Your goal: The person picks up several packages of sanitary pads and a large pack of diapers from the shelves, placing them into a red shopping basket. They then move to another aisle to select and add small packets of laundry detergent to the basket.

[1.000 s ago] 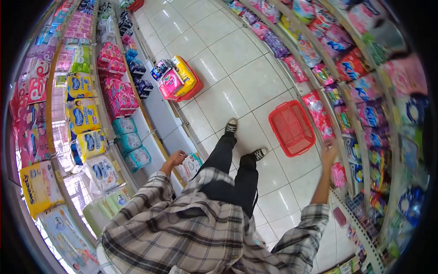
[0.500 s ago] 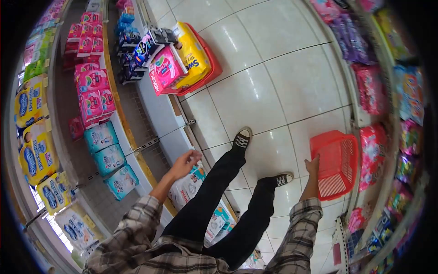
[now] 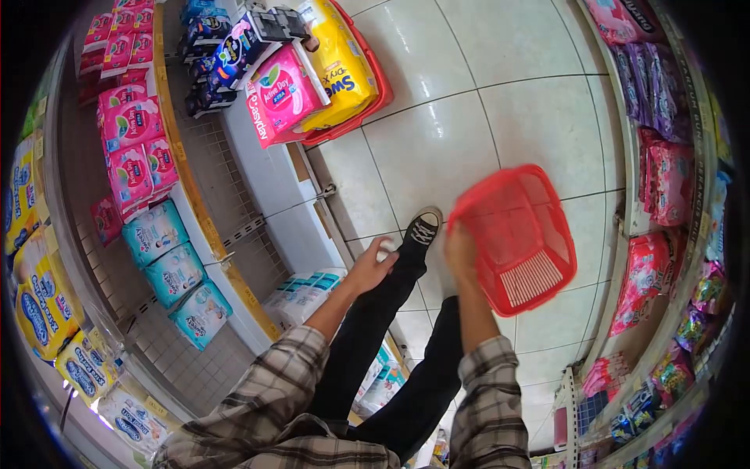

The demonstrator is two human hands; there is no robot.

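Observation:
My right hand (image 3: 461, 248) grips the near left rim of a red plastic shopping basket (image 3: 553, 227), which is tilted above the tiled floor with slotted openings showing inside it. My left hand (image 3: 373, 264) is in front of my legs, beside my shoe. Its fingers are loosely curved and apart, and pale floor seems to show through the gap; I see nothing held in it. Past both hands, a second red basket (image 3: 383, 100) stands on the floor against the left shelf. In or against it are a yellow diaper pack (image 3: 337, 74) and a pink pad pack (image 3: 285, 94).
Pink packs (image 3: 129, 125) and teal packs (image 3: 176, 273) line the left shelf (image 3: 234, 301). Dark blue packs (image 3: 233, 51) sit near the far basket. On the right, another shelf bears pink pouches (image 3: 644, 273) and purple packets (image 3: 648, 82). Tiled floor (image 3: 437, 141) runs between.
My right hand has brought the red basket left, from beside the right shelf to the middle of the aisle. My left hand has moved right, away from the left shelf.

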